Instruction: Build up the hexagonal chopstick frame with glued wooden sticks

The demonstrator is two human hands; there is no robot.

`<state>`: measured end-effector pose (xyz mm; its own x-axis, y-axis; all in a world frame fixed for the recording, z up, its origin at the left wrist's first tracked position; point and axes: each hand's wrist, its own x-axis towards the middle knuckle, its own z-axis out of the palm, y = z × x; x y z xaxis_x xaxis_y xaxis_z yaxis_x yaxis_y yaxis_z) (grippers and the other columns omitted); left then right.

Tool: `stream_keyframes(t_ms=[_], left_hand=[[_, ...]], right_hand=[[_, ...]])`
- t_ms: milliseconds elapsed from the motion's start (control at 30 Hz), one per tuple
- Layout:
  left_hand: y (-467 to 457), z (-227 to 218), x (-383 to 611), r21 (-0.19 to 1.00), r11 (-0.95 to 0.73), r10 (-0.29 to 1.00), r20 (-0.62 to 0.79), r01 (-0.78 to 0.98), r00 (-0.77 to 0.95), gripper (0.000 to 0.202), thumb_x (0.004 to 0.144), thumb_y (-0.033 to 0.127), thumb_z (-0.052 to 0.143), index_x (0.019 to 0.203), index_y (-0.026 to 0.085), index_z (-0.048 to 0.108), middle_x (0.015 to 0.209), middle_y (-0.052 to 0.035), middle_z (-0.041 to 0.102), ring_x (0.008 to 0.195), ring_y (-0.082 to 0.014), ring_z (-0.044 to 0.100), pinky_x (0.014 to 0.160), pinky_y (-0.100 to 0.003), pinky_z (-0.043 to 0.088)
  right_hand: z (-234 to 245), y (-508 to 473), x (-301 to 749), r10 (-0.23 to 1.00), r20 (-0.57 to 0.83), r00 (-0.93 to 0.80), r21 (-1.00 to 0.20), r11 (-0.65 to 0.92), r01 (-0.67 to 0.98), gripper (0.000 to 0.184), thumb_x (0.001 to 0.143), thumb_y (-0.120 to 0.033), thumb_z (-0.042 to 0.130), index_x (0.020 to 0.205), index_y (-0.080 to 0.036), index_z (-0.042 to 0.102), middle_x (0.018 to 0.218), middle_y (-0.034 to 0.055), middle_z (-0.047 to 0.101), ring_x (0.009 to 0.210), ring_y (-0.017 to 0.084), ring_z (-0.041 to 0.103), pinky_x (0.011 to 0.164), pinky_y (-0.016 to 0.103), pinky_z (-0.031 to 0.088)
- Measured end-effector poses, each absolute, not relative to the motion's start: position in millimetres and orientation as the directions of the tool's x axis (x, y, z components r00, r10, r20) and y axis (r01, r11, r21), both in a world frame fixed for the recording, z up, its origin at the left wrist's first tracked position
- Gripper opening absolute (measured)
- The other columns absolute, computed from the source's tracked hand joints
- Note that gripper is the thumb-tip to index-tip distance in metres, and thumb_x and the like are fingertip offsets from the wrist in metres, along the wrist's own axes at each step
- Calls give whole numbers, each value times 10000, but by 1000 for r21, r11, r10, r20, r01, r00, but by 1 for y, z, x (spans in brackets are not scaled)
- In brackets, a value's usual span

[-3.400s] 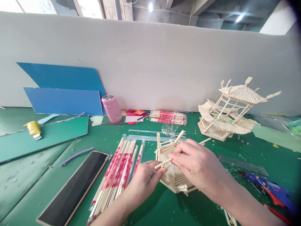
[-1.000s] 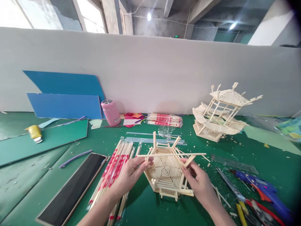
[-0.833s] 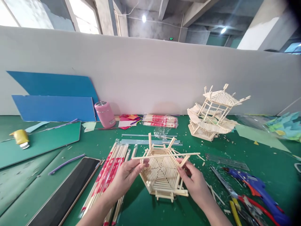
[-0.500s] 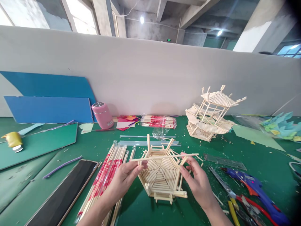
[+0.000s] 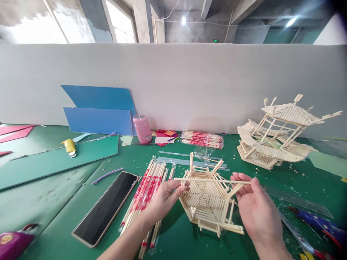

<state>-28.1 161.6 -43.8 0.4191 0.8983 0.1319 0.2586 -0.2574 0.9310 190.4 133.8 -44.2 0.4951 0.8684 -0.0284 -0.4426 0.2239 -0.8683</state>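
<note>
One green bench [image 5: 173, 245]: beneath the hexagonal frame [image 5: 203, 204] and your other materials.
Stick pavilion [image 5: 291, 113]: beyond the frame, to its right.
Hexagonal frame: between your two hands, its open side upward.
Phone [image 5: 107, 209]: well left of the frame.
Wrapped sticks [image 5: 148, 191]: nearer the frame's left.
Right hand [image 5: 261, 216]: beside the frame's right, loosely open, thumb and fingers apart around the stick's end.
Left hand [image 5: 166, 196]: pinched closed on the frame's left corner.
Single stick [image 5: 208, 180]: spanning across the frame.
</note>
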Motion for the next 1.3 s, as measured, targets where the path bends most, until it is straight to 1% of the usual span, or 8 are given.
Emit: stream_keyframes(t_ms=[100,333,500,633,900,1033,1300], left_hand=[[162,-44,-28,933,-259,895,134,250,426,288,861,311,420,875,131,644,890,-84,670,861,-194,602,761,-270,466],[164,-48,-28,931,-277,889,155,239,430,288,863,306,413,885,120,631,865,-97,662,873,-207,596,775,-288,460],[164,-47,-28,930,-286,886,164,232,433,280,862,309,413,849,133,631,858,-89,667,837,-197,602,776,-290,459],[163,-46,-28,926,-282,891,157,250,425,278,864,311,412,853,143,633,847,-78,672,816,-185,606,769,-279,461],[166,-47,-28,908,-308,898,179,284,402,255,846,293,435,854,157,650,896,-72,690,852,-195,618,778,-282,474],[168,-49,-28,898,-316,903,186,307,387,232,835,276,451,860,168,654,903,-60,695,867,-192,625,774,-272,484],[170,-50,-28,885,-342,896,204,317,395,233,844,264,432,847,169,645,922,-61,695,900,-188,624,776,-266,491]], right_hand=[[-46,134,189,859,-24,512,-869,235,-435,208,810,-366,514,776,-222,661,811,23,656,819,166,602,751,329,451],[-47,135,188,835,-15,550,-877,253,-409,187,787,-354,551,751,-197,646,784,33,646,794,184,614,704,341,470],[-46,134,188,830,-2,557,-877,266,-401,167,772,-343,574,712,-206,647,752,8,641,784,165,610,719,326,461],[-45,133,187,832,8,555,-877,272,-396,154,763,-336,588,711,-205,652,746,8,646,770,168,613,717,336,458],[-44,136,187,829,14,559,-874,282,-395,143,761,-321,593,719,-200,655,742,25,653,754,176,612,708,345,469],[-43,137,188,828,24,560,-874,289,-391,170,763,-336,586,706,-193,658,742,29,654,763,179,612,715,348,469],[-42,136,189,856,26,516,-869,274,-411,189,773,-342,570,716,-192,669,771,31,667,786,174,612,741,335,453]])
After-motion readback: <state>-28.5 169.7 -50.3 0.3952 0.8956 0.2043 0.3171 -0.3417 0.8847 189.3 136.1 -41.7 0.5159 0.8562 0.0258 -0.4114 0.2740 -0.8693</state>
